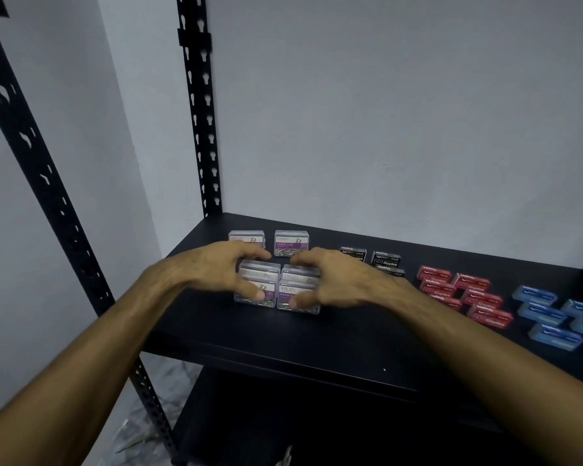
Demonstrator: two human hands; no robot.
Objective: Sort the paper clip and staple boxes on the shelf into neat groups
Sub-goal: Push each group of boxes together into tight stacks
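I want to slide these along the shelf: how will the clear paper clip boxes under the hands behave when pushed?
The clear paper clip boxes look rigid and flat-based, so they should slide rather than roll. Smooth plastic may slip between the left hand and right hand. They look stacked, so upper boxes could shift.

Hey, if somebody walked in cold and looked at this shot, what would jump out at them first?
Two bare hands meet mid-shelf: the left hand and right hand cup a cluster of clear paper clip boxes, with two more paper clip boxes behind them. To the right on the black shelf sit colour-grouped staple boxes: black ones, then red ones, then blue ones at the frame's edge.
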